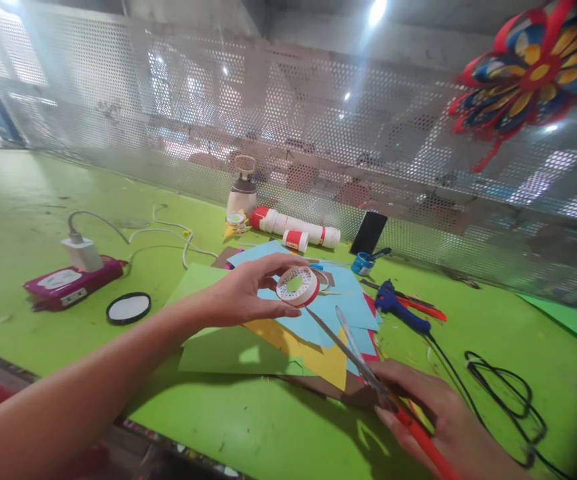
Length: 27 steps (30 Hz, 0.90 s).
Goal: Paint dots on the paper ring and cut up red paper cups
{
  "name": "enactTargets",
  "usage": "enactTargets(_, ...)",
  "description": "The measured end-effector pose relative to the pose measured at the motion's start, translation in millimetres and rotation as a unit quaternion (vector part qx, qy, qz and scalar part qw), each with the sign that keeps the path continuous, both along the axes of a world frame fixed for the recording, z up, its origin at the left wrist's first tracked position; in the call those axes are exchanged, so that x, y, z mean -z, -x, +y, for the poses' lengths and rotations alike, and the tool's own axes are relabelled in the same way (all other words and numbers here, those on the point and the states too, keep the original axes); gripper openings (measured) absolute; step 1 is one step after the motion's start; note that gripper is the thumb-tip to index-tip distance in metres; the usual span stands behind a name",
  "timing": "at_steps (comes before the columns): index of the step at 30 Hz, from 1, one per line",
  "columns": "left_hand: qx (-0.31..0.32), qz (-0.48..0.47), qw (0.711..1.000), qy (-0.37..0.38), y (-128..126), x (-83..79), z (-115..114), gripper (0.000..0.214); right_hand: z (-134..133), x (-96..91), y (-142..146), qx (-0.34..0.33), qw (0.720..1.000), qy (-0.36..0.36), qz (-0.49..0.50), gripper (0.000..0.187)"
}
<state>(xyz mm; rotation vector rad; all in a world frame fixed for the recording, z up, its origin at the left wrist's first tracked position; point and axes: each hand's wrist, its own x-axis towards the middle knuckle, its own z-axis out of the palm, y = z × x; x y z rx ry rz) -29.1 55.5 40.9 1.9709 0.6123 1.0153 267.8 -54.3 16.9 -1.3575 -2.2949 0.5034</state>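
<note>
Ring [311, 287], white with a red edge, clamped between the thumb and fingers of the left hand [253, 287] above the paper pile [338, 310]; its open mouth faces the viewer and its short axis runs away, slightly rightward. The right hand [431, 403] is closed around the handles of the scissors [371, 375], whose long axis slants up and left, the parted blades aimed at the ring; contact at the tips cannot be told. Beyond, on the green table [218, 420], lie a glue gun [393, 303] at right, a power bank [71, 287] at left and a white tube [301, 225] behind. Perforated screen [288, 100] at rear; flower ornament [536, 73] at upper right.
</note>
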Motion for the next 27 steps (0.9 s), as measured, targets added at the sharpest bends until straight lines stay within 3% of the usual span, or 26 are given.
enactTargets(12, -0.013, 0.012, 1.0, -0.011, -1.2, 2.5, -1.2, 0.055, -1.6, 7.9, 2.4, 0.017, 0.996, -0.074, 0.054, 0.027)
enactTargets(27, 0.054, -0.005, 0.997, 0.053, -4.9, 7.8, 0.6, 0.048, -1.2, 11.2, 4.2, 0.016, 0.992, -0.097, 0.077, 0.026)
